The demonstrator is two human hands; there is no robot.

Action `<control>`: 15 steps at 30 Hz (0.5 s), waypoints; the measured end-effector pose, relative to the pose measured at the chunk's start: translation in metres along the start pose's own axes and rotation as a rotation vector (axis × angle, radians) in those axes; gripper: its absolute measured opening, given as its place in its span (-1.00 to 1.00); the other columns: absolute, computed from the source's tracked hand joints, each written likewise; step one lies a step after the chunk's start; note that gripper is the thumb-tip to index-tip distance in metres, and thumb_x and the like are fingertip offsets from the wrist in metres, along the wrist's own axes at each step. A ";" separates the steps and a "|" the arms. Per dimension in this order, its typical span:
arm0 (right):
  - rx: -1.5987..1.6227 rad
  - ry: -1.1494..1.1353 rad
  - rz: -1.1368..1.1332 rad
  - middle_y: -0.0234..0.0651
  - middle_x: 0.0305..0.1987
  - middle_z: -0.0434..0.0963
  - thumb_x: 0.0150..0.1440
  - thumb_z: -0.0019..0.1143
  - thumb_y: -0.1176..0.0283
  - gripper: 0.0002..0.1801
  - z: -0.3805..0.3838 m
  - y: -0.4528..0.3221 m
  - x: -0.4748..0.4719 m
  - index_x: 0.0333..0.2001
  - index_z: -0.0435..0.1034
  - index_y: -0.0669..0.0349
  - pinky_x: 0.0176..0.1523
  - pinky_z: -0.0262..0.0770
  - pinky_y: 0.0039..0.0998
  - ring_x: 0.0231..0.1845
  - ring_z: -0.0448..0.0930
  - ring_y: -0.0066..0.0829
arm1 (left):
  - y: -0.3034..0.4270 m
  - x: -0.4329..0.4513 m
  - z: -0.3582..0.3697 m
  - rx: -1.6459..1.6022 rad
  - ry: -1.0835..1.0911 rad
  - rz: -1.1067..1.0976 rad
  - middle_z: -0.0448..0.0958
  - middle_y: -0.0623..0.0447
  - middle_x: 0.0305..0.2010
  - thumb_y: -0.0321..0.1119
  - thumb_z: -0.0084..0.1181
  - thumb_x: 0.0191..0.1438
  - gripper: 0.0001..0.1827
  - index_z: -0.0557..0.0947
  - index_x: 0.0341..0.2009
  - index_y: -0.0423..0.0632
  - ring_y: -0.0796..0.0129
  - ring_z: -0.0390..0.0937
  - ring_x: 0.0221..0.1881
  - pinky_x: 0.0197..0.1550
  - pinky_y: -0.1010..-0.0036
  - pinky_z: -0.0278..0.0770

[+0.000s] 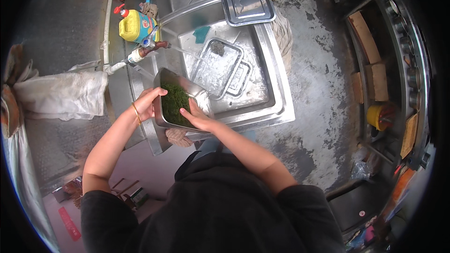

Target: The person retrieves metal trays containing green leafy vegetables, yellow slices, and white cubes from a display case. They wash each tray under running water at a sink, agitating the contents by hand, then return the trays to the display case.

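Observation:
My left hand [146, 104] grips the left wall of a deep rectangular stainless steel pan [158, 112], thumb over the rim. The pan is tilted and held above the near left edge of the sink [262, 102]. Dark green shredded leaves or seaweed [173, 100] fill its left part; which of these cannot be told. Flat inside the pan lies my right hand [197, 116], thumb apart from the fingers, pressed against the greens. Bright wet metal shows beside its fingertips. Beyond the pan, a thin stream of water runs from the tap [163, 44] into the sink.
Two rectangular metal trays or lids [214, 73] lie in the basin, with a steel wool scourer [217, 47] and a teal scouring pad [201, 34]. Another metal tray [248, 0] straddles the sink's far rim. A yellow jug [135, 26] stands behind the tap. Towels [63, 93] hang at left.

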State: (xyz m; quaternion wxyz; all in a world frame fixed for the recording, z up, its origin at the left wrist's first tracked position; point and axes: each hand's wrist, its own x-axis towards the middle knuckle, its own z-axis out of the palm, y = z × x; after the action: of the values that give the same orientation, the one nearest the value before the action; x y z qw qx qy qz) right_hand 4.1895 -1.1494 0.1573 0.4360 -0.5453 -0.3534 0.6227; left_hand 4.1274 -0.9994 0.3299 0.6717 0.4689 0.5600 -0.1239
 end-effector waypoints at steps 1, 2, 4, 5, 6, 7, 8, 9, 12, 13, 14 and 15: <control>-0.001 0.009 -0.007 -0.02 0.37 -0.39 0.09 -0.46 -0.25 0.01 -0.001 0.003 0.001 0.25 -0.45 0.40 0.37 -0.40 -0.34 0.40 -0.40 -0.24 | 0.002 -0.001 0.006 -0.001 0.018 0.013 0.46 0.07 -0.29 -0.13 0.13 -0.13 -0.54 0.40 -0.17 -0.10 0.41 0.50 -0.34 -0.37 0.46 0.53; -0.002 0.017 -0.015 -0.02 0.37 -0.39 0.09 -0.46 -0.25 0.01 -0.002 0.007 0.003 0.25 -0.45 0.40 0.37 -0.40 -0.35 0.40 -0.40 -0.24 | 0.002 -0.002 0.008 -0.003 0.037 0.027 0.46 0.08 -0.31 -0.12 0.14 -0.14 -0.55 0.41 -0.18 -0.10 0.43 0.49 -0.36 -0.38 0.48 0.53; -0.008 0.003 -0.005 -0.02 0.37 -0.39 0.09 -0.47 -0.24 0.00 -0.004 0.003 0.005 0.25 -0.45 0.40 0.37 -0.41 -0.35 0.39 -0.40 -0.24 | -0.004 0.007 0.000 0.004 0.025 0.007 0.46 0.10 -0.34 -0.11 0.15 -0.14 -0.55 0.41 -0.20 -0.10 0.45 0.49 -0.39 -0.40 0.49 0.52; -0.010 -0.014 0.018 -0.02 0.37 -0.39 0.10 -0.48 -0.23 -0.01 -0.003 0.002 0.002 0.25 -0.45 0.40 0.37 -0.41 -0.36 0.40 -0.40 -0.24 | -0.006 0.009 -0.004 0.006 0.020 -0.002 0.46 0.11 -0.35 -0.10 0.15 -0.14 -0.55 0.41 -0.21 -0.10 0.46 0.49 -0.40 -0.40 0.50 0.52; -0.015 -0.026 0.042 -0.02 0.37 -0.40 0.11 -0.49 -0.23 -0.01 -0.005 0.000 0.001 0.25 -0.45 0.40 0.37 -0.41 -0.36 0.40 -0.40 -0.24 | -0.005 0.007 0.001 0.011 0.045 0.010 0.46 0.11 -0.38 -0.10 0.16 -0.15 -0.56 0.40 -0.24 -0.11 0.47 0.49 -0.43 -0.39 0.51 0.52; -0.024 -0.030 0.036 -0.02 0.37 -0.40 0.11 -0.50 -0.22 -0.02 -0.006 -0.001 0.001 0.25 -0.44 0.41 0.37 -0.41 -0.37 0.40 -0.40 -0.24 | -0.004 0.007 0.003 0.020 0.044 0.005 0.46 0.10 -0.38 -0.10 0.17 -0.15 -0.55 0.40 -0.24 -0.11 0.46 0.49 -0.42 -0.38 0.49 0.53; -0.034 -0.034 0.031 -0.02 0.37 -0.40 0.12 -0.51 -0.21 -0.03 -0.007 -0.002 0.001 0.25 -0.44 0.41 0.37 -0.41 -0.37 0.40 -0.39 -0.25 | -0.002 0.007 0.003 0.030 0.043 -0.001 0.46 0.10 -0.37 -0.11 0.18 -0.16 -0.54 0.40 -0.24 -0.12 0.46 0.49 -0.41 -0.36 0.48 0.53; -0.041 -0.037 0.028 -0.02 0.37 -0.40 0.13 -0.53 -0.20 -0.04 -0.009 -0.003 0.001 0.25 -0.44 0.41 0.37 -0.41 -0.37 0.40 -0.39 -0.25 | -0.002 0.007 0.002 0.040 0.040 -0.009 0.45 0.10 -0.37 -0.11 0.18 -0.17 -0.54 0.39 -0.24 -0.12 0.46 0.50 -0.41 -0.34 0.46 0.54; -0.107 0.034 0.086 -0.05 0.37 -0.41 0.14 -0.54 -0.19 -0.09 -0.029 -0.001 0.007 0.26 -0.41 0.35 0.37 -0.41 -0.35 0.40 -0.40 -0.26 | -0.015 0.017 -0.003 -0.188 -0.049 0.032 0.48 0.05 -0.30 -0.32 0.06 -0.14 -0.63 0.41 -0.18 -0.16 0.33 0.51 -0.30 -0.32 0.33 0.56; -0.127 0.061 0.100 -0.06 0.38 -0.42 0.14 -0.54 -0.19 -0.10 -0.038 -0.005 0.008 0.27 -0.40 0.33 0.37 -0.41 -0.35 0.40 -0.40 -0.26 | -0.022 0.017 -0.001 -0.290 -0.094 0.054 0.49 0.04 -0.29 -0.37 0.00 -0.12 -0.64 0.42 -0.16 -0.17 0.30 0.51 -0.28 -0.34 0.31 0.57; -0.170 0.092 0.112 -0.10 0.38 -0.42 0.13 -0.54 -0.20 -0.11 -0.052 -0.009 0.007 0.28 -0.38 0.27 0.36 -0.40 -0.33 0.40 -0.39 -0.27 | -0.028 0.015 0.003 -0.429 -0.076 0.058 0.49 -0.03 -0.24 -0.49 -0.08 -0.23 -0.60 0.43 -0.17 -0.21 0.20 0.49 -0.20 -0.16 0.23 0.51; -0.216 0.141 0.088 -0.09 0.38 -0.34 0.14 -0.41 -0.13 -0.15 -0.067 -0.015 0.008 0.28 -0.30 0.26 0.36 -0.35 -0.34 0.40 -0.32 -0.24 | -0.036 0.020 0.005 -0.532 -0.172 0.115 0.49 -0.04 -0.23 -0.51 -0.09 -0.26 -0.57 0.43 -0.16 -0.19 0.19 0.48 -0.20 -0.15 0.22 0.50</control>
State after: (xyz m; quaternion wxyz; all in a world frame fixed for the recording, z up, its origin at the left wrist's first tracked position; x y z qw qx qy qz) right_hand 4.2578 -1.1391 0.1579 0.3707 -0.6465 -0.3627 0.5595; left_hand 4.1122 -1.0150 0.2942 0.8222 0.2947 0.4862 0.0265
